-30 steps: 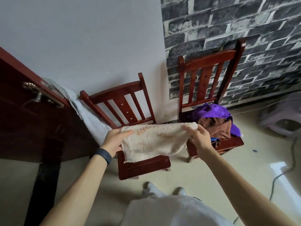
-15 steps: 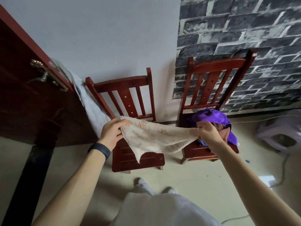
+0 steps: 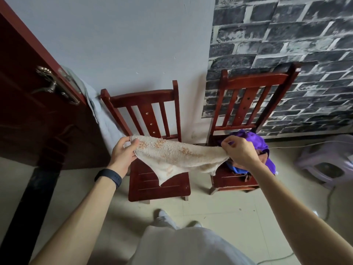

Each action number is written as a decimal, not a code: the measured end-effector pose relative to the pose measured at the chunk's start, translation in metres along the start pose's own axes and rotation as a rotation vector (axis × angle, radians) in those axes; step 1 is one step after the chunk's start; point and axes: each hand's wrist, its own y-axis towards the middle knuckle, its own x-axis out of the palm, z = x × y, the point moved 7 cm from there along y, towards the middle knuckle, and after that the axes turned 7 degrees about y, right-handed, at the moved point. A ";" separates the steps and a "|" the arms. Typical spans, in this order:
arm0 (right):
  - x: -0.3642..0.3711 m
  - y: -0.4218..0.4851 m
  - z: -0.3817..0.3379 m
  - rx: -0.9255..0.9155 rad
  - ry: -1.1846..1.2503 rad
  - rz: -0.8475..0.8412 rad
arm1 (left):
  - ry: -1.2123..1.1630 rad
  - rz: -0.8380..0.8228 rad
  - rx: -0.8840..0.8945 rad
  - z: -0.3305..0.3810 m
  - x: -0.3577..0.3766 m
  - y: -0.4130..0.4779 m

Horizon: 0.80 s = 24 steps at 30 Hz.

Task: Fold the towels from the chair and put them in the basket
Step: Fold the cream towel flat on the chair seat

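My left hand (image 3: 123, 152) pinches one end of the cream towel (image 3: 177, 155). My right hand (image 3: 239, 151) pinches the other end. The towel sags between them, over a red chair (image 3: 162, 186). A pile of towels (image 3: 256, 140) sits just behind my right hand.
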 end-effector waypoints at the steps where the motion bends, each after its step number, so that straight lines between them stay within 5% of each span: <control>1: 0.002 0.000 0.000 0.000 0.019 0.006 | 0.040 0.033 -0.015 -0.004 -0.004 0.000; 5: 0.015 -0.005 -0.002 0.129 0.581 -0.025 | 0.021 0.043 -0.069 -0.015 -0.018 -0.003; 7: 0.023 -0.008 -0.008 0.107 0.663 -0.078 | 0.124 -0.052 -0.017 -0.015 -0.020 -0.004; 10: 0.032 -0.007 -0.013 -0.044 0.364 -0.053 | 0.524 -0.136 0.132 -0.021 -0.022 -0.003; 13: 0.050 -0.012 -0.011 -0.141 0.094 0.030 | 0.812 -0.031 0.251 -0.035 -0.031 -0.007; 16: 0.077 -0.026 0.005 -0.205 -0.007 0.026 | 0.961 0.069 0.273 -0.056 -0.043 -0.014; 24: 0.137 -0.077 0.066 -0.238 -0.178 -0.072 | 1.252 -0.037 0.198 -0.131 -0.078 -0.044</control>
